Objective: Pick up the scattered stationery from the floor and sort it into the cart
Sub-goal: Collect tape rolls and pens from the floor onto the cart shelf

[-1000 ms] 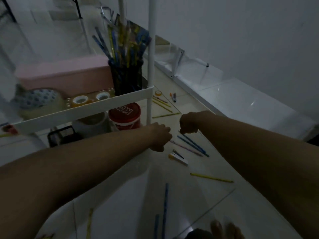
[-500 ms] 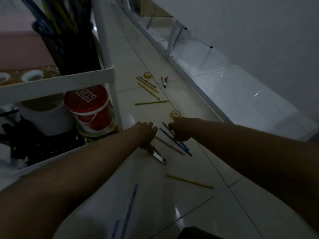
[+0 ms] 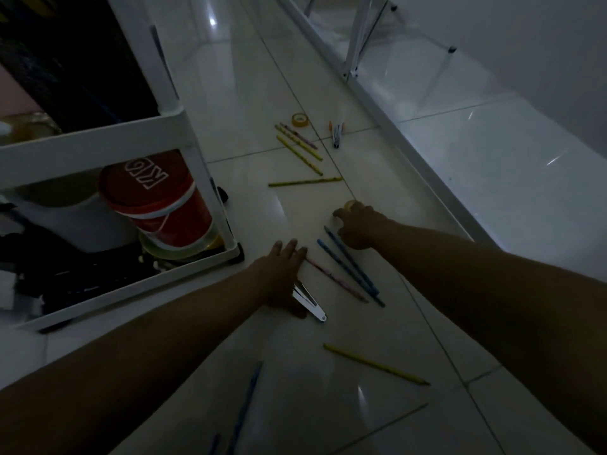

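The right hand (image 3: pixel 356 226) curls over a tape roll (image 3: pixel 349 204) on the floor (image 3: pixel 377 421). The left hand (image 3: pixel 284 277), fingers straight, rests on a white clip (image 3: pixel 310 302). Pencils (image 3: pixel 348 266) between the hands are light, stiff and likely slippery; pinch mid-shaft.

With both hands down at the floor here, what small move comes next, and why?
Probably the right hand closes on the tape roll at its fingertips and lifts it. The left hand lies flat over the white pens, gripping nothing yet.
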{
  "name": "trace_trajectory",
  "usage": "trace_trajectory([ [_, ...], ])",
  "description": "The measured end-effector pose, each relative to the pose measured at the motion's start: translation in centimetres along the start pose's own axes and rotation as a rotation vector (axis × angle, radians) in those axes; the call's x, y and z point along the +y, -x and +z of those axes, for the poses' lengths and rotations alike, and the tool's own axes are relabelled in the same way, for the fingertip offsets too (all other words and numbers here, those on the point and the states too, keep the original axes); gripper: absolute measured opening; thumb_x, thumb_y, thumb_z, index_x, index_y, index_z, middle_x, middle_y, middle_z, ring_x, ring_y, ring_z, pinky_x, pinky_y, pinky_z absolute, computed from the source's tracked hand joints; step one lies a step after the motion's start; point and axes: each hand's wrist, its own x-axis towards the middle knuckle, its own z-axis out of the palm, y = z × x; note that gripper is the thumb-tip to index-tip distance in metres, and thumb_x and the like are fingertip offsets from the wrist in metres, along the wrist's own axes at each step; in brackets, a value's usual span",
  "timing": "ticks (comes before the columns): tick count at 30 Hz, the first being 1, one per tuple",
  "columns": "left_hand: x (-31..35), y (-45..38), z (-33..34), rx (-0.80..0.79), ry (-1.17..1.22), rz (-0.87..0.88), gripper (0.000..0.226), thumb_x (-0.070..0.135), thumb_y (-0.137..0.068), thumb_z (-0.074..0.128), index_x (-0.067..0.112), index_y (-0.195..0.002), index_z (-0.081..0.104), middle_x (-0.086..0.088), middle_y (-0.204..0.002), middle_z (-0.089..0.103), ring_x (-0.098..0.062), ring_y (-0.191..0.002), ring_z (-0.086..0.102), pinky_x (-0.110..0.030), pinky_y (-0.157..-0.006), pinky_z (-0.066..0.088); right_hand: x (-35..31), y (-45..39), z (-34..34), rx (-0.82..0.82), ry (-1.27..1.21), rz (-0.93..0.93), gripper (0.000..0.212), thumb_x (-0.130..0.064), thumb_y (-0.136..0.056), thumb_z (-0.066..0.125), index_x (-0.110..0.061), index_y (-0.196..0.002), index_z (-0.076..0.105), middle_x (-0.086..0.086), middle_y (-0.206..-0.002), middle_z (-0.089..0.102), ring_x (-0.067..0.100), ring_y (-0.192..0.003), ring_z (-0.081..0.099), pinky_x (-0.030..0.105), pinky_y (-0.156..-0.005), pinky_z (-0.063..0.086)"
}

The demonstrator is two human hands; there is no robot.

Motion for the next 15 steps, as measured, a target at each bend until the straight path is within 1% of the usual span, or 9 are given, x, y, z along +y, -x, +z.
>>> trace_trajectory([
  [2, -0.1, -0.1, 0.1, 0.009, 0.005, 0.009, 0.135, 0.067, -0.062, 0.074, 0.020, -0.151, -0.018, -0.004, -0.158, -0.023, -0.032, -0.146, -0.015, -0.053, -0.117, 0.017, -0.1, -0.8, 0.2, 0.000, -0.033, 0.034, 0.054, -0.025, -0.099, 0.041, -0.021, -0.149, 0.022, 0.021, -0.152, 0.020, 0.041, -0.132, 0.031, 0.047, -0.108, 0.034],
  [5, -0.3, 0.1, 0.1, 0.037, 0.009, 0.023, 0.137, 0.068, -0.061, 0.073, 0.019, -0.151, -0.018, -0.003, -0.159, -0.021, -0.031, -0.146, -0.013, -0.052, -0.117, 0.018, 0.0, -0.8, 0.4, 0.092, -0.047, 0.038, 0.042, -0.019, -0.099, 0.040, -0.009, -0.140, 0.035, 0.020, -0.144, 0.031, 0.039, -0.124, 0.040, 0.043, -0.101, 0.039],
  [7, -0.4, 0.4, 0.1, 0.056, 0.010, 0.029, 0.138, 0.068, -0.061, 0.074, 0.018, -0.150, -0.020, -0.003, -0.159, -0.019, -0.030, -0.147, -0.012, -0.050, -0.118, 0.018, 0.2, -0.1, 0.5, 0.156, -0.023, 0.017, 0.035, -0.015, -0.098, 0.043, -0.006, -0.131, 0.041, 0.020, -0.134, 0.041, 0.037, -0.116, 0.046, 0.040, -0.094, 0.042],
  [10, -0.2, 0.7, 0.0, 0.060, 0.017, 0.032, 0.140, 0.066, -0.061, 0.075, 0.016, -0.149, -0.023, -0.004, -0.158, -0.021, -0.030, -0.147, -0.012, -0.051, -0.118, 0.019, 0.4, 1.7, -0.1, 0.266, 0.011, -0.026, 0.036, -0.006, -0.094, 0.044, -0.008, -0.129, 0.040, 0.018, -0.125, 0.046, 0.036, -0.109, 0.048, 0.038, -0.081, 0.042],
  [12, 0.0, 0.9, -0.3, 0.054, 0.013, 0.038, 0.142, 0.062, -0.062, 0.078, 0.015, -0.148, -0.025, -0.006, -0.157, -0.024, -0.031, -0.147, -0.010, -0.050, -0.118, 0.019, 0.1, 3.0, -1.0, 0.326, 0.025, -0.076, 0.039, -0.006, -0.094, 0.044, -0.008, -0.132, 0.036, 0.018, -0.120, 0.050, 0.033, -0.099, 0.052, 0.037, -0.073, 0.040],
  [14, 0.1, 1.7, -0.7, 0.057, -0.010, 0.056, 0.144, 0.056, -0.061, 0.081, 0.015, -0.147, -0.026, -0.008, -0.156, -0.027, -0.030, -0.147, -0.007, -0.049, -0.118, 0.020, -0.6, 4.3, -2.0, 0.340, -0.047, -0.104, 0.044, -0.010, -0.095, 0.048, -0.007, -0.136, 0.032, 0.019, -0.114, 0.053, 0.029, -0.086, 0.051, 0.035, -0.067, 0.040],
  [15, 0.2, 2.2, -1.1, 0.068, -0.036, 0.065, 0.144, 0.055, -0.061, 0.082, 0.014, -0.147, -0.026, -0.008, -0.156, -0.027, -0.030, -0.147, -0.006, -0.049, -0.117, 0.021, -1.1, 4.9, -2.5, 0.344, -0.112, -0.108, 0.044, -0.009, -0.094, 0.051, -0.006, -0.134, 0.035, 0.020, -0.112, 0.055, 0.029, -0.084, 0.052, 0.036, -0.066, 0.042],
])
